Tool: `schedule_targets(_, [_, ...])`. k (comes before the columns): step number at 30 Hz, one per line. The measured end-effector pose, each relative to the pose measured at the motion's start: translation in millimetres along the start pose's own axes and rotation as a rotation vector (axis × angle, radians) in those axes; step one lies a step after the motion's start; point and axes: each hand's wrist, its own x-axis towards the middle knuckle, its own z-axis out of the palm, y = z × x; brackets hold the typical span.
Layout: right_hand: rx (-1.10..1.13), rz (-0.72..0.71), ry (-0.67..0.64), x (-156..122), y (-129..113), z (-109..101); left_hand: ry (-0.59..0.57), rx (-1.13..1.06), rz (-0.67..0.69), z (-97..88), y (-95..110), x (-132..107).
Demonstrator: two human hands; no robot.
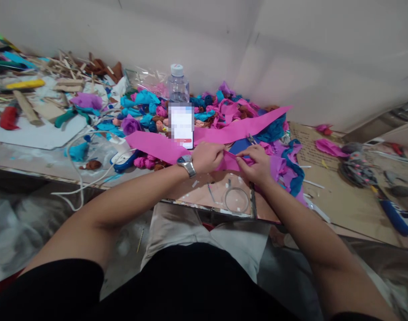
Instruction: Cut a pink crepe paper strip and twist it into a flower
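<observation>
A piece of pink crepe paper (pixel 231 161) is pinched between my two hands above the front of the table. My left hand (pixel 209 157), with a metal watch (pixel 187 166) on its wrist, is closed on the paper's left part. Fingertips of my right hand (pixel 255 164) grip its right end. Behind them lies a long pink paper strip (pixel 237 131), and another pink strip (pixel 157 147) stretches left under my left wrist. A phone (pixel 182 125) with a lit screen stands upright just beyond my left hand. Scissors (pixel 251 139) show partly behind my right hand.
A water bottle (pixel 178 84) stands behind the phone amid rolled paper flowers (pixel 132 125). To the left are a power strip (pixel 124 159), a white cable (pixel 81 178), pliers (pixel 65 118) and wood sticks (pixel 70 67). Cardboard (pixel 319 160) covers the right side. A clear ring (pixel 236 199) lies near the front edge.
</observation>
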Motion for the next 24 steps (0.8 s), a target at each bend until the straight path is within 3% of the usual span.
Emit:
schedule_targets(8, [0.009,-0.071,-0.093,-2,0,3,-0.129,-0.029,0.256,9.7,-3,1])
schedule_targets(18, [0.032,-0.081,-0.035,0,2,1,-0.056,-0.029,0.086,4.1,-1,0])
schedule_targets(24, [0.009,-0.014,-0.018,2,-1,-3,0.001,-0.033,0.017,3.1,-5,1])
